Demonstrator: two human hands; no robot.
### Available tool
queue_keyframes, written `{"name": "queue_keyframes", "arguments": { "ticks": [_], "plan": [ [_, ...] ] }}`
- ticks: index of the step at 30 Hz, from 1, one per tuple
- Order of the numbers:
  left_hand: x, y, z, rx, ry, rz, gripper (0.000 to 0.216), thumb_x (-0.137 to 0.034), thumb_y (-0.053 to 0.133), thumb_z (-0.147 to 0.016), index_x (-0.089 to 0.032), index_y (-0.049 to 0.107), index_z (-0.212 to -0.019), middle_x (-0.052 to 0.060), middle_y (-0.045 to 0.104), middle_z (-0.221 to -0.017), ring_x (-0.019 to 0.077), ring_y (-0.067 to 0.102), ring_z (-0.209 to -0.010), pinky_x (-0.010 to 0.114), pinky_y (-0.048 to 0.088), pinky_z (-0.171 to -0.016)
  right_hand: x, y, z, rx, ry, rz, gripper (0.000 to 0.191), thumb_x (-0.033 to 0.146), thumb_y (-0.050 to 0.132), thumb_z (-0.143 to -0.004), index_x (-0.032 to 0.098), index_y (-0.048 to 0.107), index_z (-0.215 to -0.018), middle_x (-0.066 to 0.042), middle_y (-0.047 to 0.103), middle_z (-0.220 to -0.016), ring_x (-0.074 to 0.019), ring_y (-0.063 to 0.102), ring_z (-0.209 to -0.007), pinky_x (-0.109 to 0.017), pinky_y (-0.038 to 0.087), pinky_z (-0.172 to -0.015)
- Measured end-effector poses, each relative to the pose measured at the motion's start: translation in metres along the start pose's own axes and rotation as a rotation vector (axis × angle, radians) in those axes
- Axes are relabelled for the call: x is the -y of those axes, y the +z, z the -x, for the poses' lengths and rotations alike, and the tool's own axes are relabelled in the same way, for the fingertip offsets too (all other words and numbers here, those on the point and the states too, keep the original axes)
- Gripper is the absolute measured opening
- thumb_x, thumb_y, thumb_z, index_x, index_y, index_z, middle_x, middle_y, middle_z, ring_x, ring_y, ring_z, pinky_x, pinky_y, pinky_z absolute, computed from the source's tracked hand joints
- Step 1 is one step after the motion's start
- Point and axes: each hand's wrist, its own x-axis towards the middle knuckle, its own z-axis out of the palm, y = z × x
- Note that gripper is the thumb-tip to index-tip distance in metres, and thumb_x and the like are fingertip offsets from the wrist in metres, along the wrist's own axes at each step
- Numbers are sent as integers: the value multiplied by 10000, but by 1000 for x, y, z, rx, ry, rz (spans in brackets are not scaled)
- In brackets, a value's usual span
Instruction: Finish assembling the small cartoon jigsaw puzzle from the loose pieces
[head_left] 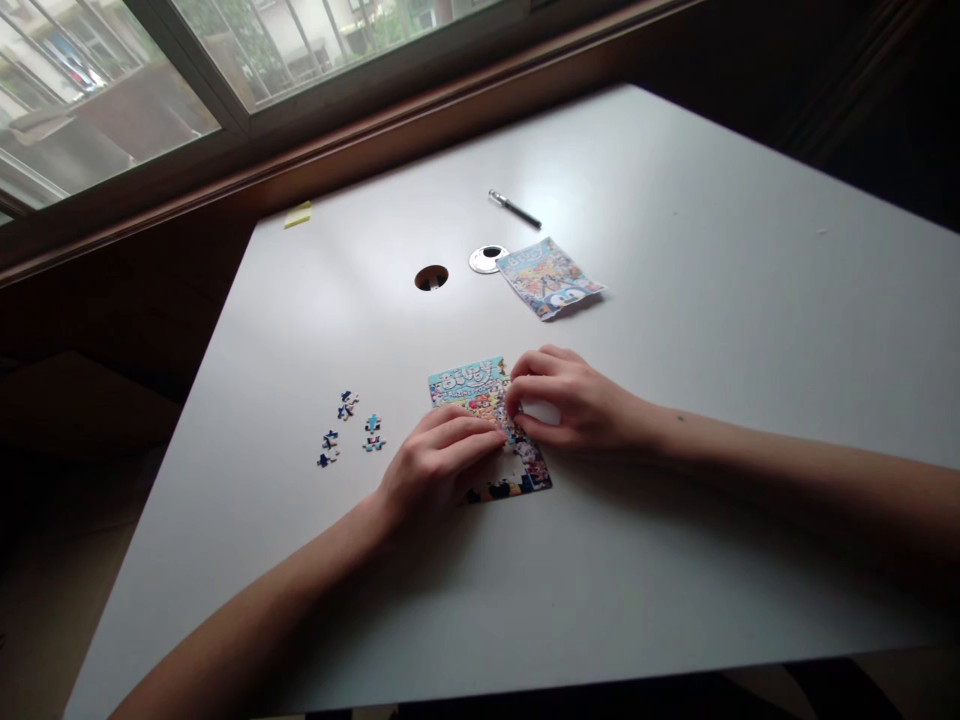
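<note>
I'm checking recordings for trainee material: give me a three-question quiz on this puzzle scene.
1. True or false: both hands rest on the jigsaw puzzle.
2. Where do the loose pieces lie: beside the left hand or the right hand?
3. Which lies farthest from the person: A) printed packet, B) pen, C) round cap?

Key: 1 true; 2 beside the left hand; 3 B.
</note>
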Motion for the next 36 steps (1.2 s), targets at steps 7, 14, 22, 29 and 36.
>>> {"name": "queue_keyframes", "arguments": {
  "ticks": [7,14,22,29,36],
  "plan": [
    [-2,-1,-2,61,1,-31,183,-158,622,-946,-196,670,-1119,77,720,-1062,207,625,-978,375,546,-852,-3,2,1,-11,-16,5,58,210,632,-849,231,675,-881,-61,621,-959,-211,550,-910,-384,410,-885],
    [-2,0,-1,61,6,-42,182,-153,618,-945,-190,668,-1116,86,708,-1069,210,614,-996,372,539,-859,-4,2,1,-2,-8,16,61,221,629,-852,230,680,-885,-58,618,-963,-207,552,-913,-385,403,-897],
    [-2,0,-1,80,-11,-55,172,-169,605,-957,-201,665,-1116,88,704,-1076,210,608,-993,382,528,-873,-3,2,1,-7,-10,18,66,218,630,-852,236,683,-887,-61,623,-966,-210,549,-901,-383,402,-893],
    [-3,0,-2,95,-21,-65,171,-165,601,-956,-207,662,-1110,83,694,-1080,207,598,-977,379,519,-868,-1,2,1,4,0,26,62,227,626,-860,238,684,-879,-58,626,-963,-212,554,-909,-386,390,-900],
    [-1,1,-2,89,-18,-79,185,-153,603,-948,-219,664,-1110,80,676,-1094,198,582,-962,380,520,-852,-1,1,1,12,11,38,58,236,625,-862,236,682,-873,-59,629,-960,-212,552,-905,-385,385,-896]
  ]
}}
